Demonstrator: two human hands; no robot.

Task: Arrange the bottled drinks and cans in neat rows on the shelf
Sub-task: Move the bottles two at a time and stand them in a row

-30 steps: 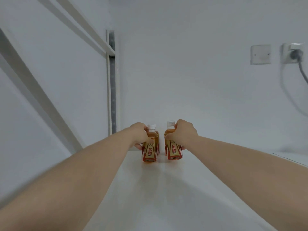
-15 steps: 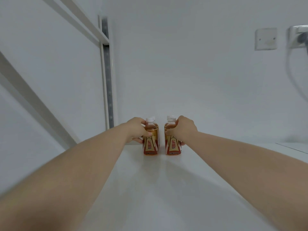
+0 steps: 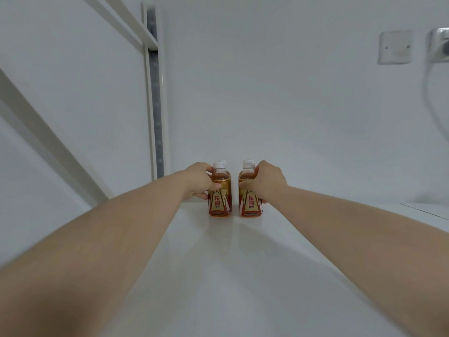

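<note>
left hand grips left bottle, right hand right bottle; amber, white-capped, red-gold labels.

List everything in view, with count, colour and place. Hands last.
left front bottle: one, amber, white cap, red-gold label; upright, centre back.
right front bottle: one, same colours; beside it, a gap between.
rear bottles: apparently two, white caps showing behind the front pair; mostly hidden.
shelf: one, white; under the bottles.
slotted upright: one, grey; left rear corner.
wall plate: one, white; upper right wall.
socket with plug: one, white; far right edge.
left hand: one; grips the left front bottle.
right hand: one; grips the right front bottle.
</note>
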